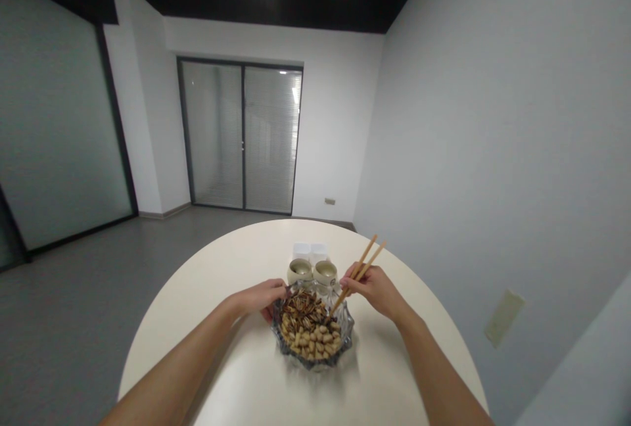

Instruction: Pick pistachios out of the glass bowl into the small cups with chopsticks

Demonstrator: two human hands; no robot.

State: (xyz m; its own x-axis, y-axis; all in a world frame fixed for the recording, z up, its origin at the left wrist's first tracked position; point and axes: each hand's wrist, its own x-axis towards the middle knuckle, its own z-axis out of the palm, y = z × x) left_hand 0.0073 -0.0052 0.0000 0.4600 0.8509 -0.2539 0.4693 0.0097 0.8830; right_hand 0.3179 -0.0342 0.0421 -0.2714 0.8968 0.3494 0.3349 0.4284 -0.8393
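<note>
A glass bowl (348, 334) with a scalloped rim stands on the table, filled with striped seeds (303, 306), pale-shelled nuts (318, 342) and some dark bits near the right side. My left hand (269, 297) grips the bowl's left rim, its thumb at the edge and the other fingers partly hidden beside the glass. In my right hand (371, 284) is a pair of wooden chopsticks (359, 267), slanting down to the left. Their tips reach into the bowl among the dark bits; whether they pinch anything is too small to tell.
Two small cream cups (325, 273) stand side by side just behind the bowl. Behind them sits a white divided tray (310, 252). All this is on a round cream table (236, 373). A white wall (493, 150) rises close on the right.
</note>
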